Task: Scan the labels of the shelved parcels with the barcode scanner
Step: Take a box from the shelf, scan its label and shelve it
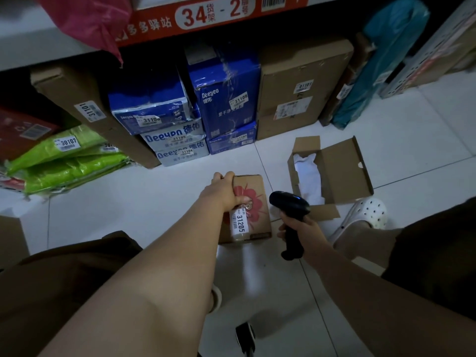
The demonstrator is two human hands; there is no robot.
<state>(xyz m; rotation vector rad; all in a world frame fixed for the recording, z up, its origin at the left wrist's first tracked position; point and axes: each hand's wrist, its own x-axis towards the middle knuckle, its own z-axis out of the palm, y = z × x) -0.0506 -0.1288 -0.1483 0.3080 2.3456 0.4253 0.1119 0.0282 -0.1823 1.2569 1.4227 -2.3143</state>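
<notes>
A small brown parcel (253, 202) with a red flower print and a white label reading 31205 (240, 222) stands on the white tiled floor. My left hand (223, 192) grips its top left edge, fingers curled over it. My right hand (298, 231) holds a black barcode scanner (289, 206) by the handle, just right of the parcel, its head pointing away from me towards the shelf.
Under the orange shelf edge marked 34-2 (206, 14) stand blue Deeyeo boxes (226, 96), brown cartons (301, 91), green bags (67, 161) and a teal parcel (381, 63). An open cardboard box (337, 171) lies right, beside my white clog (365, 215).
</notes>
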